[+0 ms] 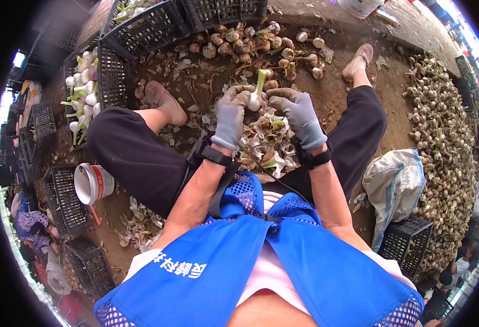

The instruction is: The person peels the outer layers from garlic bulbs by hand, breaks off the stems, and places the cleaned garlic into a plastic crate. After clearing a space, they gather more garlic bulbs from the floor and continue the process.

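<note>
Between my gloved hands is a whitish garlic bulb (255,102) with its thick green stem upright. My left hand (232,111) is closed at the bulb's left side, fingers curled and thumb against it. Just right of the bulb, my right hand (296,111) has its fingers bent together in a pinch; whether a bit of skin is in them is too small to make out. Both hands wear grey gloves with dirty fingertips. Below them lies a heap of peeled garlic skins (269,139) between my legs.
Loose unpeeled garlic bulbs (239,43) lie ahead on the soil. Trimmed bulbs fill a black crate (114,76) at left. A white bucket (102,182) stands by my left knee. At right are a woven sack (395,180) and a large garlic pile (441,141).
</note>
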A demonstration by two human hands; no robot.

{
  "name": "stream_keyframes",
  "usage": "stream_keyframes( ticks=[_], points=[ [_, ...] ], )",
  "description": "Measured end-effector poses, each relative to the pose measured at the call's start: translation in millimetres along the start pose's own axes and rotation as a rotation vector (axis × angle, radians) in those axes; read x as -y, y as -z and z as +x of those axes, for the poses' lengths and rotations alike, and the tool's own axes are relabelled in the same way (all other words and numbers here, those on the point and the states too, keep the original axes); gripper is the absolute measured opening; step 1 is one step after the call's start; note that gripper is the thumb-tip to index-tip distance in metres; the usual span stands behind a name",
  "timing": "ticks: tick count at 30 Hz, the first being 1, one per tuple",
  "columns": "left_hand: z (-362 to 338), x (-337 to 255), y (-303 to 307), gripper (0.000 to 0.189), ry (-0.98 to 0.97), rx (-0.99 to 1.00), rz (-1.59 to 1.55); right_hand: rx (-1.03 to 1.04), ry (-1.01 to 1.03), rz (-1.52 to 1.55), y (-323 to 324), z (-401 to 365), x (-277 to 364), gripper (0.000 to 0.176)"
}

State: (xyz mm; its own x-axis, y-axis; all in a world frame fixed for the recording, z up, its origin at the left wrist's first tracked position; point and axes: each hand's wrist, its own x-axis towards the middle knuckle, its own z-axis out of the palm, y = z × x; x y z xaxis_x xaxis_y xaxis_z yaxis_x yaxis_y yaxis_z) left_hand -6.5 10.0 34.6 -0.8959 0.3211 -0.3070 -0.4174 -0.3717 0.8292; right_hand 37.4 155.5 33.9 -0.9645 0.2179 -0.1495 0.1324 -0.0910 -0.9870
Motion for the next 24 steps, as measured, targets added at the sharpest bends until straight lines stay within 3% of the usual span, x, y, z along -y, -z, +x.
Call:
stream_keyframes(
  ticks=[1, 3, 5, 9, 11, 13, 16, 18, 19, 21, 22, 24],
  points=[
    [0, 3, 1, 0.017, 0.006, 0.001, 0.002, -0.004, -0.004, 0.002, -1, 1, -2, 0.018],
    [2, 8, 5, 0.017, -0.228, 0.09, 0.324, 0.068, 0.004, -0.23, -5, 4, -4, 0.02],
    [0, 7, 4, 0.017, -0.265, 0.083, 0.358, 0.027, 0.009, -0.188, -10, 4, -2, 0.02],
    [-2, 4, 13, 0.018, -0.042, 0.109, 0.207, 0.023, -0.02, 0.007, -5, 0, -1, 0.014],
    [-4, 2, 12, 0.02, 0.147, 0.144, -0.047, 0.018, -0.067, 0.161, -1, 1, 0, 0.013],
    [-3, 0, 13, 0.02, 0.182, 0.182, -0.024, 0.006, -0.078, 0.197, 0, 2, 1, 0.013],
    [4, 12, 14, 0.021, 0.295, 0.179, -0.284, -0.023, -0.102, 0.273, 2, 0, 1, 0.013],
    [9, 17, 14, 0.026, 0.212, 0.149, 0.036, -0.134, -0.134, 0.284, -1, -2, -3, 0.01],
    [10, 19, 13, 0.026, 0.21, 0.152, 0.038, -0.189, -0.105, 0.191, -7, 0, -5, 0.011],
    [10, 25, 9, 0.02, -0.11, 0.161, 0.187, -0.241, 0.038, -0.356, -11, -1, -5, 0.011],
    [7, 24, 2, 0.018, -0.288, 0.174, 0.424, -0.284, 0.087, -0.296, -21, -7, 5, 0.012],
    [2, 29, -2, 0.016, -0.266, 0.165, 0.373, -0.24, 0.123, -0.386, -22, -8, -2, 0.013]
  ],
)
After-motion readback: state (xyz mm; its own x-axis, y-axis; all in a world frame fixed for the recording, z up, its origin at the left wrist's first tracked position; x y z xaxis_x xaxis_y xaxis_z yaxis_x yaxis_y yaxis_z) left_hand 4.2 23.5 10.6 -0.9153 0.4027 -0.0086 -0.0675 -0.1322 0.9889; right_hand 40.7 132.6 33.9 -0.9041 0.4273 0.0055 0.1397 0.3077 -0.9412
